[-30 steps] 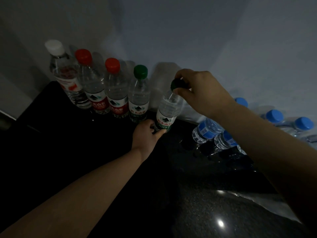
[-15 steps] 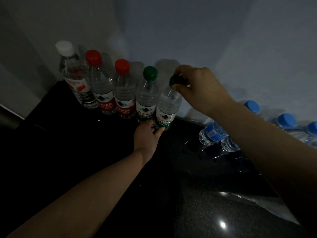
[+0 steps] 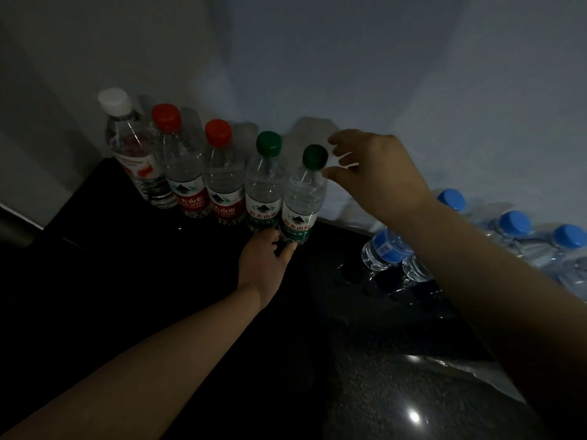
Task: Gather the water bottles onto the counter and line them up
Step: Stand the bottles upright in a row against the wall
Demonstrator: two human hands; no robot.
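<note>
Counter [image 3: 381, 392], seemingly black stone; pale wall [image 3: 349, 58].

The left hand [image 3: 265, 265] covers the base of the last green-capped bottle [image 3: 303, 198]; to its right, a forearm [image 3: 495, 281] hides much of the blue-capped bottles [image 3: 389, 249], the farthest cut off by the frame edge.

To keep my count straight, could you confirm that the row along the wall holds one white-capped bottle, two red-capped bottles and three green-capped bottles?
Not quite: the head view shows two green-capped ones, the left green-capped bottle and the right green-capped bottle, not three. The white-capped bottle and two red-capped bottles are right.
</note>
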